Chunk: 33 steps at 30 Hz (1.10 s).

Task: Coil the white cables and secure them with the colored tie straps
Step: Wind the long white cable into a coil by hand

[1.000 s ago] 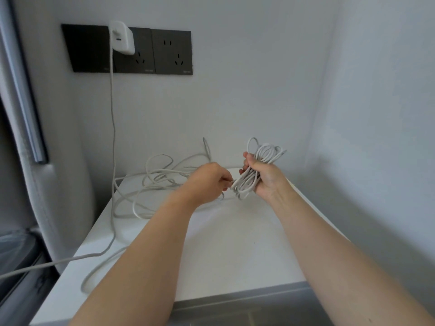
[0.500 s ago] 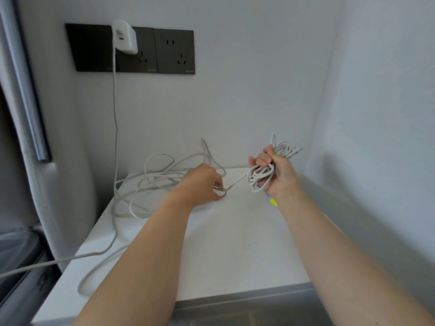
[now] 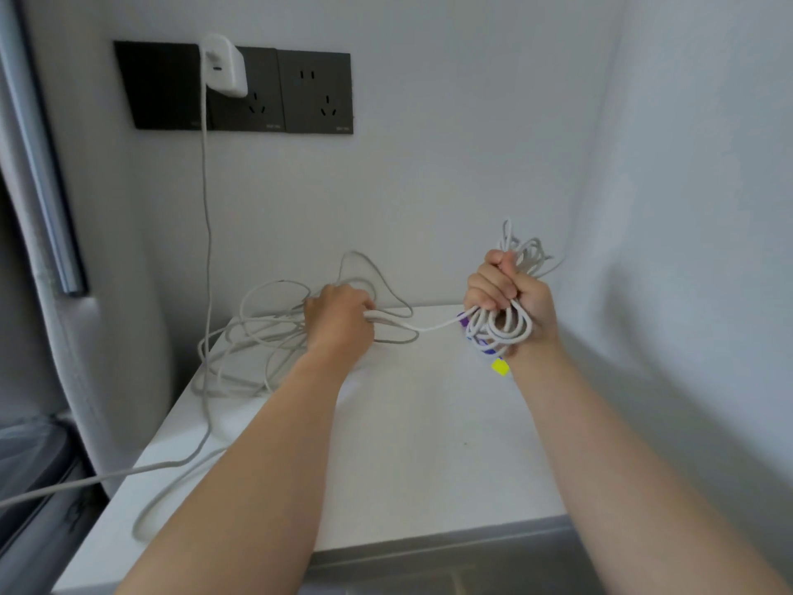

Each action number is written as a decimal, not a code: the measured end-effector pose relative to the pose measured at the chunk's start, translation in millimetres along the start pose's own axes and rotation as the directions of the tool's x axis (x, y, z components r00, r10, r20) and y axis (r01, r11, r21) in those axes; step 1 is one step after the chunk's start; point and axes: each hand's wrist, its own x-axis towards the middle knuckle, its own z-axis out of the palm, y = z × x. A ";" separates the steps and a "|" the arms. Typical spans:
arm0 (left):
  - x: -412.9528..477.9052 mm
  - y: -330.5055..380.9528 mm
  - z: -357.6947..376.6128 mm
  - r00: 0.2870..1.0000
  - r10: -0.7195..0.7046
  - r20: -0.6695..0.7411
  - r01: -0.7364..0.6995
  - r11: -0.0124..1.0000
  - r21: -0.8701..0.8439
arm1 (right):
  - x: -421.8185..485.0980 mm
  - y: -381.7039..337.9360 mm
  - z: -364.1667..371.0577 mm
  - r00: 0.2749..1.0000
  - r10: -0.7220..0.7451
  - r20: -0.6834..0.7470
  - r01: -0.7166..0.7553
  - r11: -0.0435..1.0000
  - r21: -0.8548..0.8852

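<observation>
Smooth matt white cables (image 3: 274,332) lie on a matt white tabletop (image 3: 412,444); the charger (image 3: 225,66) looks glossy plastic.

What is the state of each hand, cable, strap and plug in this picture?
right hand, gripping the cable coil.
left hand, gripping the loose cable.
loose cable, tangled on the table.
tie straps, partly hidden under the cable coil.
charger, plugged into the wall socket.

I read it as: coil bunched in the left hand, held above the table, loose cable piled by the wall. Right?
Not quite. The head view shows the coil gripped in the right hand, not the left; the left hand holds the loose cable piled by the wall. The coil is above the table.
</observation>
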 end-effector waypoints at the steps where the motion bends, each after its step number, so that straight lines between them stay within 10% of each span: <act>1: 0.7 -0.5 0.3 0.999 0.050 0.005 -0.050 0.999 -0.010 | 3.1 3.2 -4.1 0.999 -0.027 -0.025 0.027 0.999 0.025; 8: -3.9 14.9 -6.9 0.903 0.426 0.061 -0.392 0.872 -0.293 | 7.3 2.0 -0.1 0.890 -0.188 -0.417 0.212 0.977 0.012; 17: -12.2 33.0 -27.2 0.963 0.234 -0.136 -0.271 0.818 -0.507 | 3.4 -2.4 6.2 0.894 -0.228 -0.386 0.258 0.966 0.028; 23: -17.9 43.5 -33.8 0.845 0.258 0.469 0.143 0.734 -0.663 | 0.8 -2.7 10.6 0.894 -0.240 -0.377 0.279 0.959 0.051; 30: -12.2 39.1 -27.7 0.942 0.091 0.322 0.065 0.894 -0.444 | 0.3 -4.9 12.5 0.913 -0.213 -0.349 0.267 0.957 0.114; 33: -9.7 41.7 -24.0 0.949 -0.023 0.315 0.247 0.675 -0.695 | -0.2 -6.1 11.8 0.934 -0.165 -0.317 0.201 0.976 0.084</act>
